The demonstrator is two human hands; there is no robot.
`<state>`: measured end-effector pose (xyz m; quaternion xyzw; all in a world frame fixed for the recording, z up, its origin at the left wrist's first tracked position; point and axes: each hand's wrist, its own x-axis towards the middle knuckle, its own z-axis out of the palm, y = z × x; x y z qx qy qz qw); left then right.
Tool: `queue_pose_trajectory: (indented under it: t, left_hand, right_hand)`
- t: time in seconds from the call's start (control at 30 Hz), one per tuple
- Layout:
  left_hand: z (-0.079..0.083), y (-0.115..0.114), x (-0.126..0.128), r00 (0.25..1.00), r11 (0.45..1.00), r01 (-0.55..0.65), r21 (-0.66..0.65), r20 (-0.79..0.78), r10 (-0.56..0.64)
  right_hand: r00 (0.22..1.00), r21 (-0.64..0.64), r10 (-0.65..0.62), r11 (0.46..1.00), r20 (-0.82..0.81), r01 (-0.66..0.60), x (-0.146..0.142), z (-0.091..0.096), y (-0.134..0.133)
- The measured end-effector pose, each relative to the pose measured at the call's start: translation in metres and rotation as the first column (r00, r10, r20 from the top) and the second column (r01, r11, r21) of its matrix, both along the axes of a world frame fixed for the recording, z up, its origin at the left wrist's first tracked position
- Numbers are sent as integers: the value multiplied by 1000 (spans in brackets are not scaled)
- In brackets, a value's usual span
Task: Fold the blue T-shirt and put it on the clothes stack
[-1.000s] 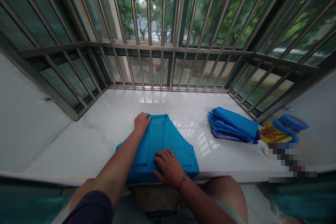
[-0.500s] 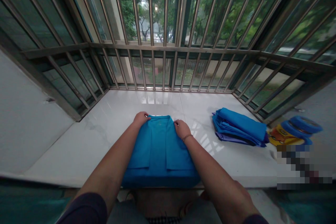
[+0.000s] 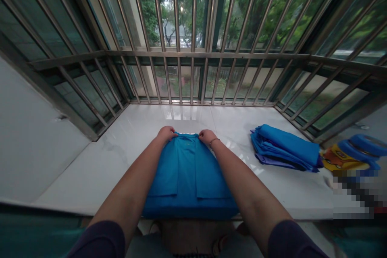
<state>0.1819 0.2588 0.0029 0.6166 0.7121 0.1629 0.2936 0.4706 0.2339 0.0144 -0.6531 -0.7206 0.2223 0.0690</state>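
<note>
A blue shirt (image 3: 186, 169) lies on the white sill with its sides and sleeves folded inward and its neckline toward the window. Its lower part hangs slightly over the sill's front edge. My left hand (image 3: 167, 134) pinches the left end of the neckline between thumb and fingers. At the right end of the neckline, my right hand (image 3: 208, 137), with a thin bracelet at the wrist, grips the cloth the same way. Both forearms reach along the two sides of the shirt.
To the right on the white sill (image 3: 115, 161) lies a stack of folded blue and purple clothes (image 3: 286, 147). Beyond it stands a yellow container with a blue lid (image 3: 350, 155), beside a pixelated patch. Metal window bars (image 3: 193, 54) enclose the back and sides.
My right hand has moved up and inward from the shirt's right shoulder to the neckline's end. My left hand stays at the left end. The view has shifted slightly.
</note>
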Motion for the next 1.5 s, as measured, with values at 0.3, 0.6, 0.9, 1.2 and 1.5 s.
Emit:
queue_pose_trajectory:
  t: [0.3,0.6,0.9,1.2,1.5]
  left_hand:
    - [49,15,24,956,985,-108,135,287,66]
    - [28,-109,-4,944,957,-51,284,325,-46]
    - [-28,-222,-15,956,890,274,366,-204,-210]
    - [4,-153,32,905,861,378,341,-330,-267]
    - [-36,-132,41,893,935,281,216,-414,-173]
  right_hand:
    - [954,203,-279,933,-108,296,7,51,13]
    - [963,342,-79,925,-257,167,36,38,-119]
    - [994,387,98,916,48,-109,44,-17,-226]
    - [979,407,178,891,96,-202,-8,-11,-190]
    - [981,154,-54,988,185,26,21,-32,-121]
